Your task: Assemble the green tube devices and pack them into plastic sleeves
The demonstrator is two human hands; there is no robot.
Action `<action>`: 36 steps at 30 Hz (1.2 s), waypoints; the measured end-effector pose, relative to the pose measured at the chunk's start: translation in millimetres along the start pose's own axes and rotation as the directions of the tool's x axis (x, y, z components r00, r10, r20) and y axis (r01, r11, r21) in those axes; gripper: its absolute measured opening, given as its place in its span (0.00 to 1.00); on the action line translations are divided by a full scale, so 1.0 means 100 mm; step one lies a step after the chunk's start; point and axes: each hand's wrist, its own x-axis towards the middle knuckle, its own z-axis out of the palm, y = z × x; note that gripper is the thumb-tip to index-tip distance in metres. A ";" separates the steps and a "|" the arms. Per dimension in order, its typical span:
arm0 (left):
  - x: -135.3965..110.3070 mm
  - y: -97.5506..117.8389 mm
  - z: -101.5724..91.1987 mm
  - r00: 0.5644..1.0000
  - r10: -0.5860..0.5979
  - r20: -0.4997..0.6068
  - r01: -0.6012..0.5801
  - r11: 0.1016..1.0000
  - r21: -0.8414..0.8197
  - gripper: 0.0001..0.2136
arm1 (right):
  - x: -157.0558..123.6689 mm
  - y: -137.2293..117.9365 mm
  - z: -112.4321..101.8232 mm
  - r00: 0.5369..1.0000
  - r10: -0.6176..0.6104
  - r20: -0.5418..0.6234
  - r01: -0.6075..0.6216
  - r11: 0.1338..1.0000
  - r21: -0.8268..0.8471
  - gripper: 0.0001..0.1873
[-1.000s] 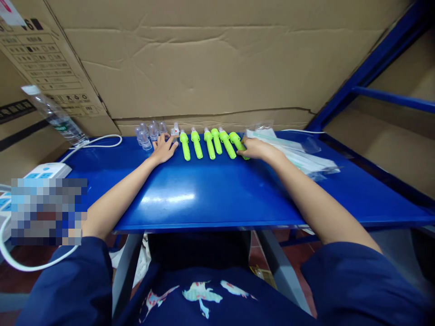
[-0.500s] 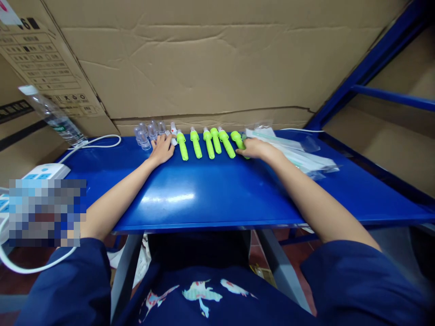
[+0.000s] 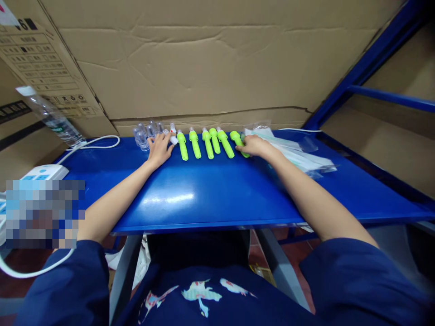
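My left hand [image 3: 159, 150] rests on the blue table [image 3: 210, 192] with its fingers apart. Around its fingertips are several clear plastic caps [image 3: 141, 136] and a small white piece [image 3: 173, 139], which the fingers reach beside or touch. Several lime-green handle-shaped pieces [image 3: 194, 146] lie in a row, some with a pale tip at the far end. At the right end of that row, my right hand [image 3: 253, 146] is closed on a green handle-shaped piece [image 3: 234, 136], thumb across its near part. The other fingers are partly hidden.
Clear plastic packets [image 3: 302, 156] with white contents lie right of my right hand. A water bottle [image 3: 56, 120] leans at the left, near a power strip [image 3: 50, 172] with a white cable. Cardboard [image 3: 220, 68] stands behind the table; a blue frame [image 3: 353, 68] rises at the right.
My left hand has shifted slightly, its fingers spread a little more beside the white piece. My right thumb now lies further over the green handle-shaped piece. The row stays in place.
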 end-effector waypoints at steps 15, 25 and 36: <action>0.01 0.07 0.04 0.979 0.005 -0.205 -0.019 0.998 -0.067 0.22 | -0.17 -0.16 -0.10 0.880 -0.267 -0.393 0.326 0.941 0.091 0.23; -0.03 0.15 0.25 0.916 0.260 -0.305 -0.303 0.947 -0.104 0.25 | -0.15 -0.21 0.04 0.742 -0.486 -0.462 0.539 0.842 -0.020 0.23; -0.12 0.34 0.21 0.911 0.357 -0.207 -0.386 0.915 -0.120 0.19 | -0.15 -0.21 0.04 0.666 -0.551 -0.503 0.611 0.790 -0.058 0.21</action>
